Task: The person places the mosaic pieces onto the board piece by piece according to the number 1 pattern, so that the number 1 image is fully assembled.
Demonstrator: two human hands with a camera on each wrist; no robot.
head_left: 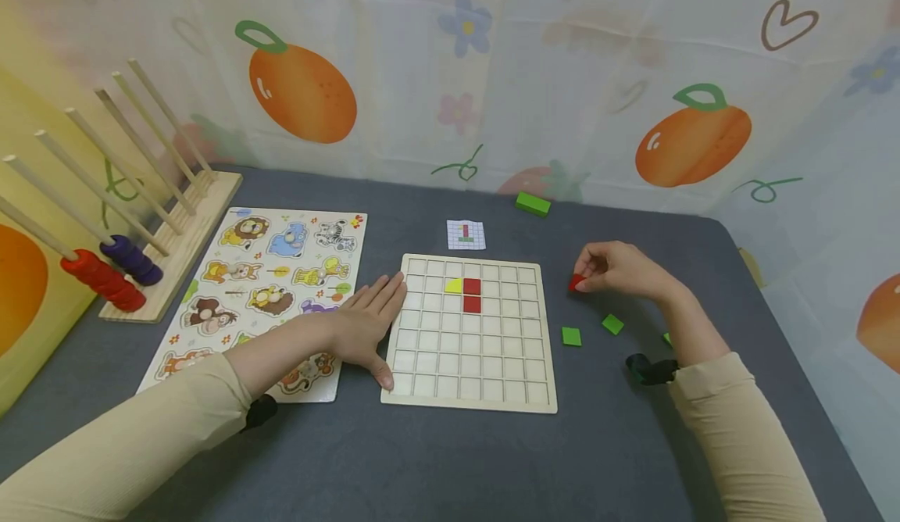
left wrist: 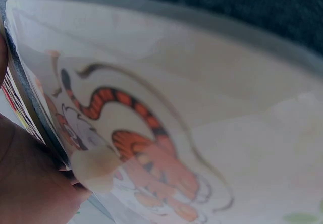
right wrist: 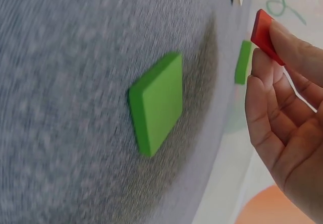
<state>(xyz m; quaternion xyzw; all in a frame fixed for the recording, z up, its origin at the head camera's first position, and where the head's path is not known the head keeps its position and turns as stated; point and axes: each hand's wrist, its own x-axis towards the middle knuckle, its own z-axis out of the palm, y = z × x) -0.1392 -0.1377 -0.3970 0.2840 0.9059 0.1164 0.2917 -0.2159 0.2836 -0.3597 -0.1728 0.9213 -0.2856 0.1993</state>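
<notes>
Between thumb and fingers my right hand pinches a red square tile, held to the right of the wooden grid board. Two red tiles lie one above the other in the board's cells, with a yellow piece beside the upper one. My left hand rests with straight fingers on the board's left edge. Near my right hand lie loose green tiles, one of them large in the right wrist view. A small printed grid card lies just behind the board.
An animal puzzle board lies left, partly under my left forearm. Behind it stands a wooden peg rack with red rings and purple rings. A green block sits at the table's back edge, before a printed curtain.
</notes>
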